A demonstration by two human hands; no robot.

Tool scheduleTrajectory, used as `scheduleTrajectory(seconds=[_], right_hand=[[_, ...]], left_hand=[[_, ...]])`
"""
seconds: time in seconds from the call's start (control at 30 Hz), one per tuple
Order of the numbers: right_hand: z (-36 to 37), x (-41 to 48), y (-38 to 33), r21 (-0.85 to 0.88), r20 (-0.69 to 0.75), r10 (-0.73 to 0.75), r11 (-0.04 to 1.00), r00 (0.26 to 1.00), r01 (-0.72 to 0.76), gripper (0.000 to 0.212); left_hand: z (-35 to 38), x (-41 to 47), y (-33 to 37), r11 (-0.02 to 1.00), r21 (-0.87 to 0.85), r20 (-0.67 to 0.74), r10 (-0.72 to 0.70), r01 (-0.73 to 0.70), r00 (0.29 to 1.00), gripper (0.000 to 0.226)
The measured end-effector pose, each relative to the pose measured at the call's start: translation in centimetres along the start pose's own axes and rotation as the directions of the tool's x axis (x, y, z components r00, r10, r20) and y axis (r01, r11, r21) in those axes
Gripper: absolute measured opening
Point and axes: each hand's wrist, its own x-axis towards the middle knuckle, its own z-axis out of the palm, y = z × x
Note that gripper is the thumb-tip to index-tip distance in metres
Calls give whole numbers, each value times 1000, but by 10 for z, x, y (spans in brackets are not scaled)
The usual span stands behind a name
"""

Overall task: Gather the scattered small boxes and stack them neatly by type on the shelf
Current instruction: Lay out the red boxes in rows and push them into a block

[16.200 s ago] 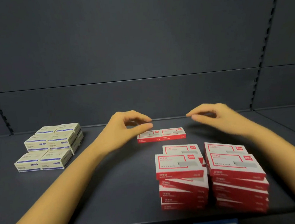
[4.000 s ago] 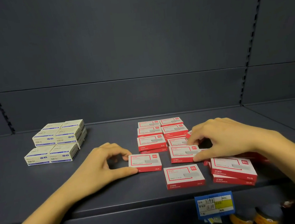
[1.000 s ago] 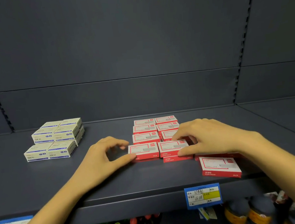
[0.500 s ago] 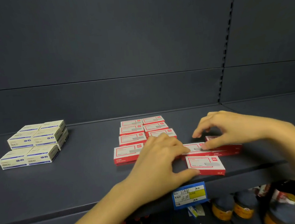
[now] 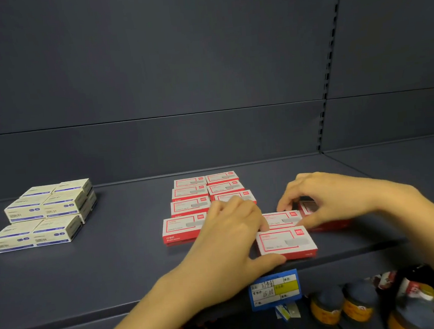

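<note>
Several flat red boxes (image 5: 202,194) lie in two tidy columns at the middle of the dark shelf (image 5: 110,273). Near the front edge lies a loose red box (image 5: 285,242); my left hand (image 5: 233,241) grips its left end between thumb and fingers. Just behind it another red box (image 5: 281,219) is pinched by my right hand (image 5: 326,199), which also covers more red boxes (image 5: 329,225) at the right. One red box (image 5: 182,229) sits at the front of the left column.
A block of cream boxes (image 5: 44,213) with blue stripes stands stacked at the shelf's left. A blue and yellow price tag (image 5: 274,289) hangs on the front lip. Jars with orange bands (image 5: 328,306) fill the lower shelf at right. A slotted upright (image 5: 328,60) runs up the back panel.
The view has shifted slightly. My left hand has closed on the front loose box, and my right hand has settled over the box behind it.
</note>
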Motion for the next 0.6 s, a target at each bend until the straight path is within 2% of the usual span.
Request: scheduleTrajectory(seconds=[0.13,0.23,0.4,0.6], right_hand=[[3,4,1,-73,-8,-21,997,1000,20,39],[2,6,2,-107,4,-38,994,999,38,36],[-12,5,-3,-45,-66,-40,998,997,37,30],[-28,-8,-21,-8,-123,-81,997,989,81,39]], left_hand=[[-24,-27,-16,999,4,-77,-35,36,996,45],[-37,-45,-29,994,43,-76,-93,96,993,45],[-42,-72,-48,978,65,-33,-198,199,980,49],[-35,-82,-61,963,48,-7,-264,264,965,57]])
